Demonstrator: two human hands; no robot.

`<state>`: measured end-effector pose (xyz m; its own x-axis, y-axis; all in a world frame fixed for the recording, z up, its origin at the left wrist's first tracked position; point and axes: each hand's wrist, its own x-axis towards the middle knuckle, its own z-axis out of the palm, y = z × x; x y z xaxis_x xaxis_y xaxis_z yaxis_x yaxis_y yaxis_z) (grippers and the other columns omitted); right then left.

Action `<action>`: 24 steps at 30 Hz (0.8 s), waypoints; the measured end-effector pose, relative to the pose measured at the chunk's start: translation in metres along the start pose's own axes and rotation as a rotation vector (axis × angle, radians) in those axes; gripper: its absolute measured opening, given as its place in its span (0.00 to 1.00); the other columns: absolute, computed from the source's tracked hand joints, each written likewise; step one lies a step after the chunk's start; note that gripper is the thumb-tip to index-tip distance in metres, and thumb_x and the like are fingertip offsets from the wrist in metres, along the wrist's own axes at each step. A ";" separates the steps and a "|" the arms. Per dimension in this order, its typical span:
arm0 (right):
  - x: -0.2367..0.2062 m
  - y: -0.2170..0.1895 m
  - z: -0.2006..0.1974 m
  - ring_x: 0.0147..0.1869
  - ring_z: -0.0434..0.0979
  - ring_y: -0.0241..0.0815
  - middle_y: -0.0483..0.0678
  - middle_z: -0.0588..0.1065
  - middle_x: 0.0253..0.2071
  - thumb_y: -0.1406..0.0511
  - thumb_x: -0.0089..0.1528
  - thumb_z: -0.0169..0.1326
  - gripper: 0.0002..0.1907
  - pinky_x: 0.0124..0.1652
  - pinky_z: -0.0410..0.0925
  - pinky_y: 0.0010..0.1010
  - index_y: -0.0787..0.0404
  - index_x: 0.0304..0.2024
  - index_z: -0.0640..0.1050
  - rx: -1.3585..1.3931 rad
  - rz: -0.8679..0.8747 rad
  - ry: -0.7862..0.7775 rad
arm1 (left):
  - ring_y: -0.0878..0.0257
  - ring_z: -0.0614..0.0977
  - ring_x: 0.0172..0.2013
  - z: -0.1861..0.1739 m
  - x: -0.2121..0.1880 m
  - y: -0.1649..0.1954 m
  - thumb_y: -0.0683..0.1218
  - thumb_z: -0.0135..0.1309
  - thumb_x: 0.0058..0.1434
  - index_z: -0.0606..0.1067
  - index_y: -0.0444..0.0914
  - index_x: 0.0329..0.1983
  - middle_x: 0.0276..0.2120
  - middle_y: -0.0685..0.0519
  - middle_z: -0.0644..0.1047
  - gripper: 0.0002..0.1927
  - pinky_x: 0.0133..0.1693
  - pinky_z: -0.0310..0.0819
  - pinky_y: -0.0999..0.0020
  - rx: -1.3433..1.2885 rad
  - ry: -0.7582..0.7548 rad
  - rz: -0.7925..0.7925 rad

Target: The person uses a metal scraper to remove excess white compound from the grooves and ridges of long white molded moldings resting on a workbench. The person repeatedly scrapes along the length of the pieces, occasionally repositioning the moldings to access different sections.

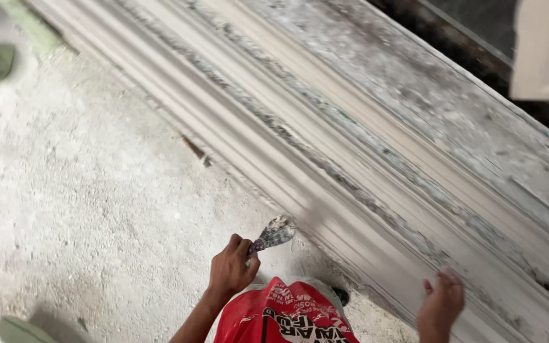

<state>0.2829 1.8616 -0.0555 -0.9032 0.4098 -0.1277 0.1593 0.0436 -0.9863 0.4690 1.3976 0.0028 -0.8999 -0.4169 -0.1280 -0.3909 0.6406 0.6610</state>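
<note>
One putty knife (273, 234) beside moulding edge (300, 190)

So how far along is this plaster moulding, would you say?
The long white moulding already has its ridged profile along most of its length. In hand: the left hand holds a plaster-caked putty knife at the moulding's near edge, while the right hand rests on the lower end. Left, I'd guess: grey rough streaks between the ridges and a chipped, broken end at the lower right.
</note>
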 end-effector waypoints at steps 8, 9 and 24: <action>-0.095 -0.046 0.093 0.61 0.73 0.39 0.48 0.72 0.59 0.65 0.74 0.48 0.13 0.57 0.69 0.37 0.63 0.59 0.72 -0.239 -0.086 -0.317 | 0.38 0.82 0.33 0.062 0.030 -0.136 0.50 0.57 0.62 0.73 0.29 0.40 0.29 0.32 0.80 0.18 0.34 0.77 0.49 -0.308 0.039 -0.336; -0.103 -0.051 0.095 0.62 0.73 0.38 0.48 0.72 0.60 0.66 0.73 0.47 0.13 0.57 0.70 0.37 0.63 0.59 0.71 -0.251 -0.131 -0.352 | 0.45 0.82 0.27 0.073 0.040 -0.136 0.49 0.56 0.62 0.72 0.28 0.41 0.27 0.36 0.80 0.18 0.28 0.78 0.53 -0.506 -0.035 -0.492; -0.182 -0.036 0.033 0.62 0.74 0.42 0.52 0.71 0.60 0.71 0.71 0.45 0.17 0.52 0.74 0.36 0.66 0.62 0.69 -0.333 -0.144 -0.218 | 0.64 0.73 0.17 0.094 0.140 -0.058 0.39 0.52 0.62 0.72 0.29 0.34 0.20 0.50 0.72 0.06 0.17 0.64 0.69 -1.275 -0.241 -0.655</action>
<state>0.4287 1.7549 -0.0006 -0.9832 0.1769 -0.0461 0.1135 0.3931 -0.9125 0.3479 1.3626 -0.1226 -0.6911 -0.2056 -0.6929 -0.4175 -0.6691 0.6148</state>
